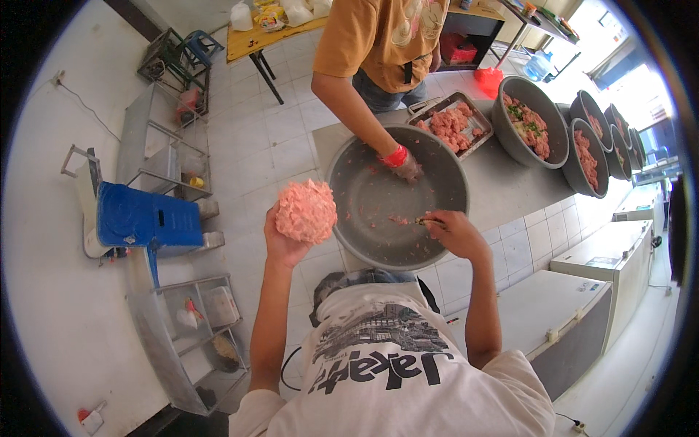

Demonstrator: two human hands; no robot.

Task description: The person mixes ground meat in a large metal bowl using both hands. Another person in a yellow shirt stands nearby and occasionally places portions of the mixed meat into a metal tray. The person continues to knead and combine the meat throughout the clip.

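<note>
My left hand [284, 244] holds up a big rounded lump of pink minced meat [306, 210] just left of a large grey basin [345, 182] on a steel table [502, 193]. My right hand [448, 229] grips a thin utensil [420, 221] over the basin's lower right, its tip near some meat scraps. The basin's inside is smeared with small bits of meat. A co-worker's gloved hand [405, 166], with a red band at the wrist, reaches down inside the basin from the far side.
A tray of minced meat [448, 127] and several grey tubs [510, 142] of meat crowd the table's back and right. Left stand metal racks [156, 131] and a blue machine [145, 218]; white chest freezers [546, 306] line the lower right. A yellow table [258, 40] is behind.
</note>
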